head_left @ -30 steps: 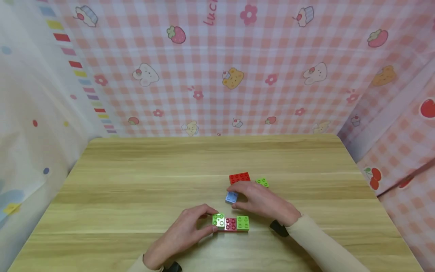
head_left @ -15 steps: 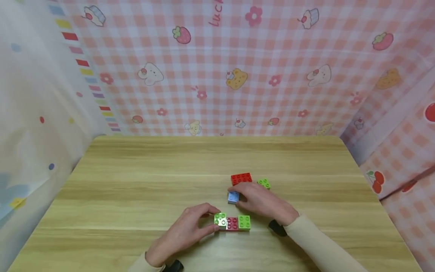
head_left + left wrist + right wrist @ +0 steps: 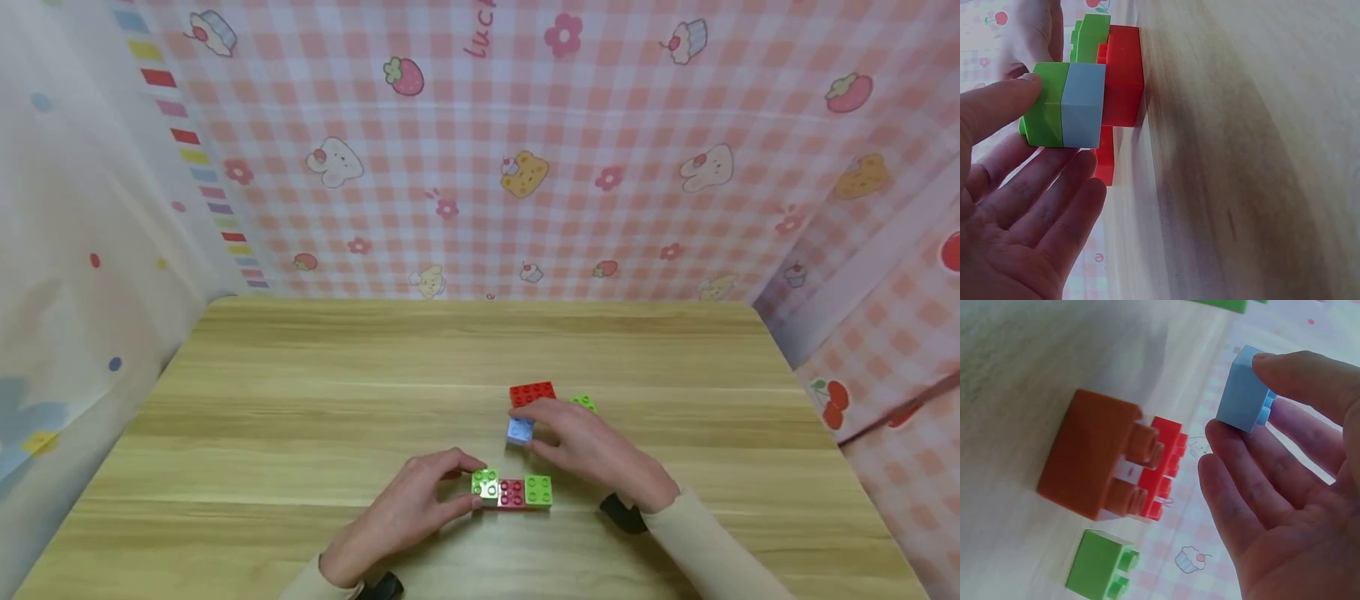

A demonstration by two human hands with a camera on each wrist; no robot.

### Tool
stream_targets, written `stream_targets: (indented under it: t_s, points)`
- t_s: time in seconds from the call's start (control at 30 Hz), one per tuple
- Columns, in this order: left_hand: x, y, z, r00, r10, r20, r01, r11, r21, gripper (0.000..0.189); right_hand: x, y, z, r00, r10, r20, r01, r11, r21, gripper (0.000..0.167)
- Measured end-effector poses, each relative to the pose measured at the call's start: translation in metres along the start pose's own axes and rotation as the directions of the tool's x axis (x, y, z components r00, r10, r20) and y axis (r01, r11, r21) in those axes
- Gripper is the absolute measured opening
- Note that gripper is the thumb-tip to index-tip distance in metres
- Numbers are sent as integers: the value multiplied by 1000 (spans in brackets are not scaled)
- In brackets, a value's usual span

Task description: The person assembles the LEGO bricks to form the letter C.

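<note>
light blue brick point(image 3: 1239, 394), green brick point(image 3: 484, 483), red brick point(image 3: 512, 493), pink-checked cloth point(image 3: 480, 117)

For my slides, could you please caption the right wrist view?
Right hand pinching a blue brick, with a brown brick, red brick and green brick nearby.

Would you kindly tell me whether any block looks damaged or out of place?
Nothing stands out: the blue block in the right hand and the joined blocks the left hand holds look whole.
</note>
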State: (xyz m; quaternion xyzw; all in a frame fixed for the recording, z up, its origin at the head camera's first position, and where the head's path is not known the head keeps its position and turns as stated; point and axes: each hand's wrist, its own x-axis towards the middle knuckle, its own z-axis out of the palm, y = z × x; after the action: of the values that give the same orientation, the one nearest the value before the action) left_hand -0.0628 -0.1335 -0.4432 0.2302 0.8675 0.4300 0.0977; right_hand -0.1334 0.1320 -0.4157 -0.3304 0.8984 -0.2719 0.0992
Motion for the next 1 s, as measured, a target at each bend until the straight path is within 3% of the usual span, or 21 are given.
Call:
stream_targets:
  t_s: [0.5,1.0]
  points:
    - [-2,-1,0,998,55,-31,-55,998,-11,27,-15,-9,-3,996,-70,-60,70,997,10,46]
    - [-1,-2,-1,999,32,-14,-33,999,-21,26,-23,-9,-1,985,-139,-104,146,988,58,46]
